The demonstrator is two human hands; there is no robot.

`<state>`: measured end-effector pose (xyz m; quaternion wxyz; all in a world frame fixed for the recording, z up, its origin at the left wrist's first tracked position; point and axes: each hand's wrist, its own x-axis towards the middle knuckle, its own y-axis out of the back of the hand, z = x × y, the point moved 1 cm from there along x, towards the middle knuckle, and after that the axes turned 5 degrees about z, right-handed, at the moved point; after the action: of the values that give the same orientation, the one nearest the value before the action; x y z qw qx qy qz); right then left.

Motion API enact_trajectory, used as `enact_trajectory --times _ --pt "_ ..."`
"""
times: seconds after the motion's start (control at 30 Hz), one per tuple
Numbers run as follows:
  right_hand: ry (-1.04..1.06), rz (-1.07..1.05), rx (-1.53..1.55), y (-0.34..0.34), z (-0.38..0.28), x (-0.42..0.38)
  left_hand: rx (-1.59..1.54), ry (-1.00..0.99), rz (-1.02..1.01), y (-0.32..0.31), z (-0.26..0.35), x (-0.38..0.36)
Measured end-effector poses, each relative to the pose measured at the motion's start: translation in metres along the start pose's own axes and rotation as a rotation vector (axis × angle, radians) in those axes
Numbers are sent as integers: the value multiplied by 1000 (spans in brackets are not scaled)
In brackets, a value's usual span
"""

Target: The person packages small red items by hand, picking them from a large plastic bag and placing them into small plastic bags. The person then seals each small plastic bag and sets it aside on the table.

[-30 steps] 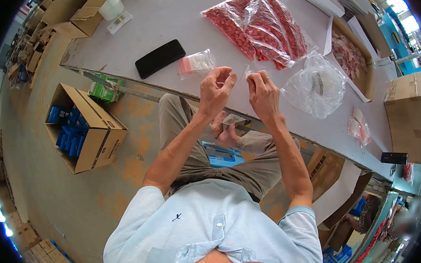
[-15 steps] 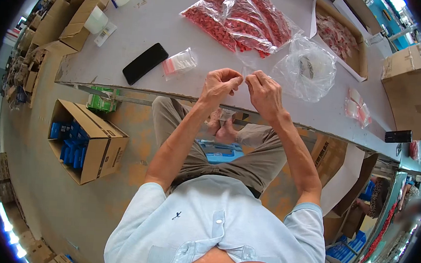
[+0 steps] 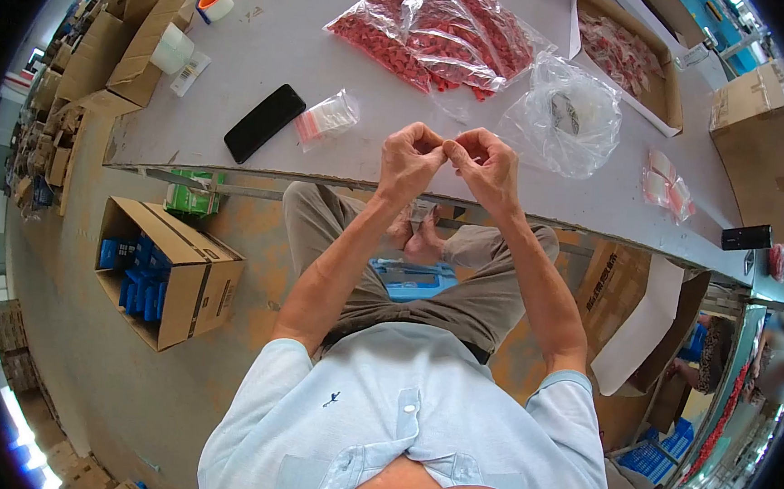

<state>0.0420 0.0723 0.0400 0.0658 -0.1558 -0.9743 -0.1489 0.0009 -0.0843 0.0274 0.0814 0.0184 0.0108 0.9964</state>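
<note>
The fingers of the left hand [image 3: 409, 161] and right hand [image 3: 490, 168] met in nearly closed pinches, any hold hidden. The red bag [image 3: 439, 32] lay at twelve o'clock; the clear bag [image 3: 591, 129], at two, could have snagged if the right knuckles swung outward.

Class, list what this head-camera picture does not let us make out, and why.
Head view: anything between the left hand and right hand; the fingers hide it.
Head view: how many blue packs the open carton holds; its walls hide some.
Head view: any lettering on the bagged roll; too small, behind crinkled plastic.
Head view: the distant person at far right; blurred.
</note>
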Motion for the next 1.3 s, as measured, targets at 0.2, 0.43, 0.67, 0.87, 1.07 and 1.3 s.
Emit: enact_trajectory --times 0.2,0.43,0.67,0.87,1.07,1.3 --pt "-75 16 79 0 2 1 128 -124 46 -4 -6 -3" --pt "46 21 25 9 4 4 32 -93 -31 -6 -7 -5" --pt "-1 7 7 10 5 3 23 -66 -76 -7 -11 -1" --pt "41 1 -87 10 -1 5 172 -207 34 -10 -3 -8" --pt "149 81 -228 15 -5 5 43 -120 100 -23 -17 -10" --pt "-113 -24 198 6 2 1 -29 -67 100 -14 -12 -8"
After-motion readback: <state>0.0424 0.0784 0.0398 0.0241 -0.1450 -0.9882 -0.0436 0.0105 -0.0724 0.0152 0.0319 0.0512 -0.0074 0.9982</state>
